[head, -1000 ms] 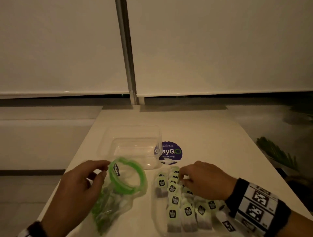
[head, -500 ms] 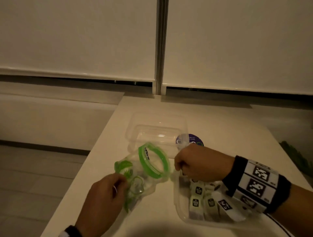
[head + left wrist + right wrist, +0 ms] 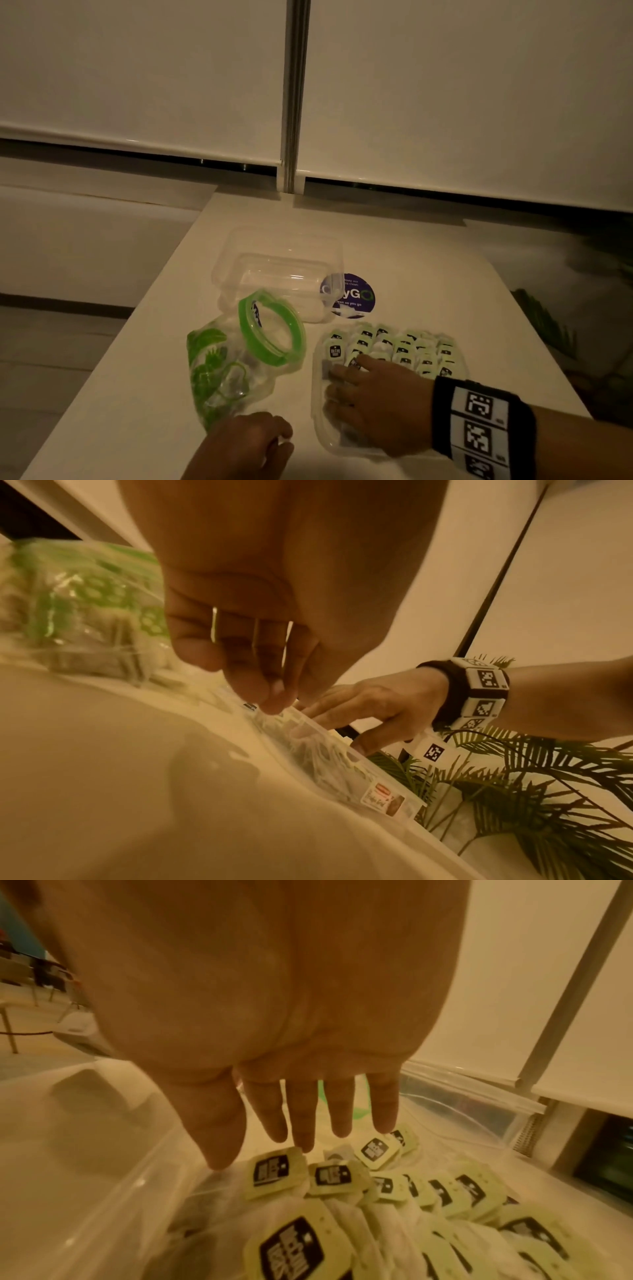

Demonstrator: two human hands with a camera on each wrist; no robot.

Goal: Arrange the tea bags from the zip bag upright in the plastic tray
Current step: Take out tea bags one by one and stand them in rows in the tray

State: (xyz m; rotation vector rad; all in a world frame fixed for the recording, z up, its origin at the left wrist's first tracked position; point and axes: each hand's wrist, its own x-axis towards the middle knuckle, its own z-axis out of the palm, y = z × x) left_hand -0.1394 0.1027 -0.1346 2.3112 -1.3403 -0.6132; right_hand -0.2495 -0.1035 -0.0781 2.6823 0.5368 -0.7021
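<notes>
While right hand (image 3: 380, 407) lies in tray (image 3: 320, 435) at lower centre of head view, fingers (image 3: 301, 1118) straight, spread, tips on tea bags (image 3: 404, 353), gripping nothing. Bags fill tray's far half in rows, pale green tags up; near-left corner bare. Tray clear, rigid, rounded rim. Left hand (image 3: 246, 448) at bottom edge, fingers (image 3: 260, 674) curled, holding nothing, just beside zip bag (image 3: 236, 359): crinkled clear film, green print, mouth open. Clear tub (image 3: 274, 263) behind. Counter (image 3: 428, 274) bare upper right.
</notes>
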